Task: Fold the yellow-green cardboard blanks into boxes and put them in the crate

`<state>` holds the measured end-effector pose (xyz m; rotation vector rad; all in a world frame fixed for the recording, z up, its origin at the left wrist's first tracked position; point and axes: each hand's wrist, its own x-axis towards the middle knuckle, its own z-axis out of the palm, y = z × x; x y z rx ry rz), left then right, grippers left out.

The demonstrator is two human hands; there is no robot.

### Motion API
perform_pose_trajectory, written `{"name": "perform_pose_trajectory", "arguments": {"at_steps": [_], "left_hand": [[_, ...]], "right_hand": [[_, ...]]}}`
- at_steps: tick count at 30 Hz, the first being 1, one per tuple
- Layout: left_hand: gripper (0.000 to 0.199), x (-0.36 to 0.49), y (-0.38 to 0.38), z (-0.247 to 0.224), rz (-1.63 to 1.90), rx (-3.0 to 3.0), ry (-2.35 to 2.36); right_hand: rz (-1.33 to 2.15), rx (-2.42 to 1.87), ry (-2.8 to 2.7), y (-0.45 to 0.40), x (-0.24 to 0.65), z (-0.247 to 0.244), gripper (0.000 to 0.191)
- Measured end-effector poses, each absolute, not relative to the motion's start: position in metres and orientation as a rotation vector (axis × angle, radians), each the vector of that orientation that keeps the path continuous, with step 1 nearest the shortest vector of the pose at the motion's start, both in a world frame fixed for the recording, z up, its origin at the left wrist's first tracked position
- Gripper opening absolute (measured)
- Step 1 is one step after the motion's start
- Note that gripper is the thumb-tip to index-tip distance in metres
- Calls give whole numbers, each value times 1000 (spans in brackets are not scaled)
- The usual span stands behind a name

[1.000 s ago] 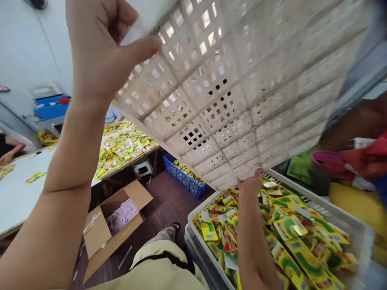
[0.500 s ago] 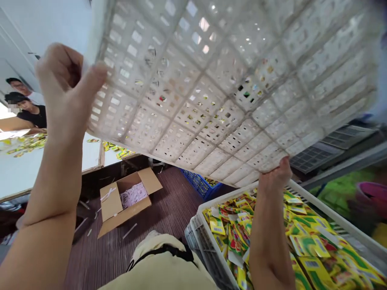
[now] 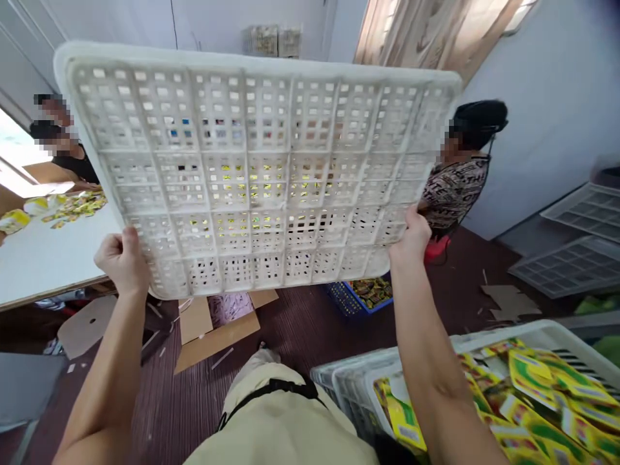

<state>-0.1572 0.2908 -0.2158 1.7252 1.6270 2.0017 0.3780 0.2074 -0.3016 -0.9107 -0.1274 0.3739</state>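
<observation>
A large white plastic crate with a perforated, ribbed bottom is held up in front of me, its underside facing me. My left hand is closed round its lower left edge. On the lower right edge, my right hand grips with the fingers partly hidden behind it. Through the holes show bits of yellow; the crate's inside is hidden. Below my right forearm, another white crate holds many yellow-green packets.
A blue basket of packets and an open cardboard box of paper strips stand on the floor. Packets lie on the white table at left, where two people sit. Another person is at right, near stacked grey crates.
The crate has swung from a tilted position overhead to a more upright, level one in front of me. Both hands stay on it. My view has turned right, bringing another person into sight.
</observation>
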Motion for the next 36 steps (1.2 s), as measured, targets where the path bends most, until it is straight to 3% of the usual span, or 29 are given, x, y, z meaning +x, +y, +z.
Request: {"name": "perform_pose_trajectory", "arguments": {"at_steps": [5, 11, 27, 36], "left_hand": [[46, -158, 297, -261, 2160, 1627, 1546], [51, -148, 307, -281, 2300, 1588, 1446], [53, -137, 335, -357, 2524, 1561, 1243], [49, -132, 300, -359, 2457, 1591, 1453]], "right_hand": [[346, -918, -170, 230, 380, -307, 23], [301, -880, -248, 236, 385, -319, 29], [201, -767, -470, 268, 410, -352, 25], [182, -880, -536, 253, 413, -361, 15]]}}
